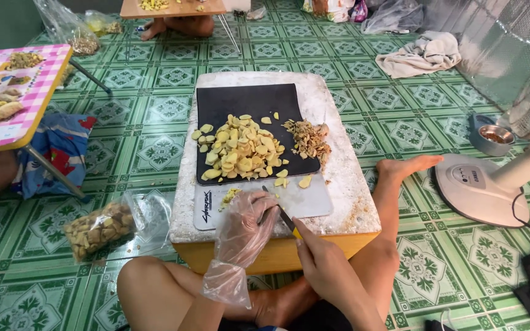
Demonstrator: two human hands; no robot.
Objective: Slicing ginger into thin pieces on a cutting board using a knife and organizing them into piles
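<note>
Gloved left hand (243,224) pinching slice, right hand (323,260) clasping knife (283,214)

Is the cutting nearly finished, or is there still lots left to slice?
A lot looks done: a big heap of yellow slices lies on the black mat, with a pile of trimmings beside it. In hand: the gloved left hand steadies a small piece while the right hand works a knife. Left, probably: the bag of whole pieces on the floor looks fairly full.
</note>
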